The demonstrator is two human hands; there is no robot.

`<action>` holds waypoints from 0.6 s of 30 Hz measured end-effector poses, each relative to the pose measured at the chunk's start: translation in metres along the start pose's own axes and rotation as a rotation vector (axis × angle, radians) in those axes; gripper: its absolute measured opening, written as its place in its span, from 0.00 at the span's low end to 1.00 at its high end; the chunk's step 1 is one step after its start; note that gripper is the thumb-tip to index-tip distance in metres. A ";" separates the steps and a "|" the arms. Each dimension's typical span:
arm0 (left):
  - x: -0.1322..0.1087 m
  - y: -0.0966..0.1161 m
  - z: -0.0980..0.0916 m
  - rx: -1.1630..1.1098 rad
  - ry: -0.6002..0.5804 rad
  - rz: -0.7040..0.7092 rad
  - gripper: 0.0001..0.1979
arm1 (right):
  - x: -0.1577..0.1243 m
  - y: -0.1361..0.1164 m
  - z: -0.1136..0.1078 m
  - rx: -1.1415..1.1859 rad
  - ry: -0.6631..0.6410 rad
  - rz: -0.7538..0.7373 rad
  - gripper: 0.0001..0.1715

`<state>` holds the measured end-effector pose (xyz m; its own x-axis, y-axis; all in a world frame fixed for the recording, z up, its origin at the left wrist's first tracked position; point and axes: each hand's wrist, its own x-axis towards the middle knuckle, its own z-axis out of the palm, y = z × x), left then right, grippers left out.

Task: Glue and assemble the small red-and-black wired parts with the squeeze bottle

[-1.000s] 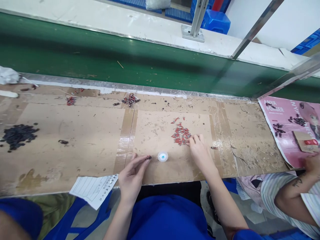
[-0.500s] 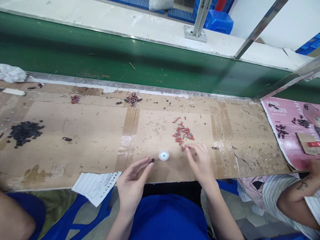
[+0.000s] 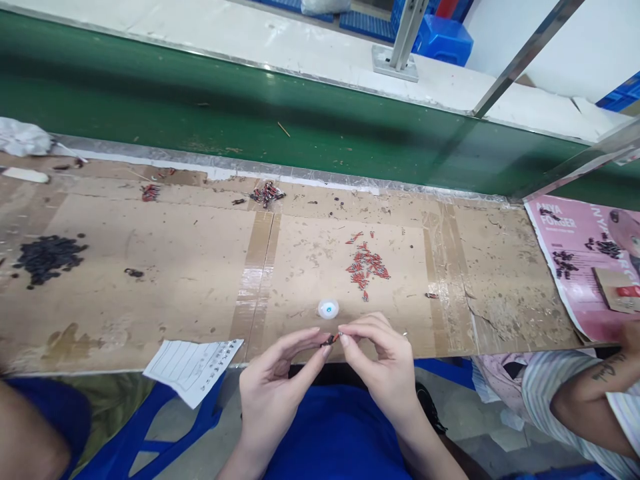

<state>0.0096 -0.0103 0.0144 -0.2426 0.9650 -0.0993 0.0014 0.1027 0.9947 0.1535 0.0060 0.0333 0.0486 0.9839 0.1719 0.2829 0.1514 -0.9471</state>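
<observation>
Just above the near table edge, my left hand (image 3: 277, 380) pinches a small black part (image 3: 327, 341) between thumb and fingertips. My right hand (image 3: 383, 357) grips the end of a small red part with metal tips (image 3: 337, 337), its other end against the black one. How deep the two fit together is too small to make out. Beyond my hands stands a small whitish round dish with a blue-green centre (image 3: 329, 309). A loose pile of similar red parts (image 3: 370, 263) lies past it on the cardboard-covered table (image 3: 300, 267).
Black round pieces (image 3: 50, 260) are heaped at left. Red-and-black parts (image 3: 267, 194) lie near the green conveyor belt (image 3: 240, 120). A paper slip (image 3: 193, 367) overhangs the table edge. Co-workers' arms show at both sides; a pink sheet (image 3: 575, 267) lies at right.
My right hand has come away from the red pile with a red part and moved left and nearer. Both hands now meet at the black part. A stick on the belt has shifted right.
</observation>
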 end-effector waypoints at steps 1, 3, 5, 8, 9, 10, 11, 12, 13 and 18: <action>0.000 -0.001 0.000 0.000 -0.002 0.001 0.11 | 0.000 0.000 0.000 -0.007 -0.001 0.001 0.10; 0.000 -0.004 0.000 0.006 -0.004 -0.006 0.11 | -0.001 0.001 0.001 -0.025 -0.003 0.006 0.10; 0.000 -0.006 0.000 0.012 -0.004 -0.013 0.12 | -0.001 0.001 0.002 -0.049 -0.001 0.014 0.10; 0.000 -0.008 0.001 0.001 -0.006 -0.015 0.11 | -0.002 0.001 0.003 -0.076 -0.002 0.022 0.09; 0.000 -0.008 0.001 -0.004 -0.008 -0.018 0.10 | -0.003 0.001 0.003 -0.081 -0.004 0.027 0.09; 0.000 -0.009 0.001 -0.009 -0.012 -0.026 0.10 | -0.003 0.000 0.003 -0.082 -0.006 0.033 0.09; 0.000 -0.009 0.001 -0.015 -0.015 -0.034 0.11 | -0.003 -0.001 0.003 -0.079 -0.009 0.039 0.09; -0.001 -0.009 0.001 -0.019 -0.018 -0.045 0.11 | -0.003 -0.001 0.003 -0.072 -0.013 0.049 0.09; -0.001 -0.009 0.001 -0.021 -0.019 -0.057 0.12 | -0.003 -0.002 0.002 -0.061 -0.017 0.062 0.09; 0.001 -0.008 0.002 -0.012 -0.016 -0.109 0.13 | -0.004 -0.001 0.001 0.069 -0.075 0.211 0.07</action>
<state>0.0113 -0.0096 0.0065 -0.2250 0.9521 -0.2072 -0.0359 0.2044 0.9782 0.1525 0.0023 0.0331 0.0278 0.9984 -0.0500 0.2075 -0.0547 -0.9767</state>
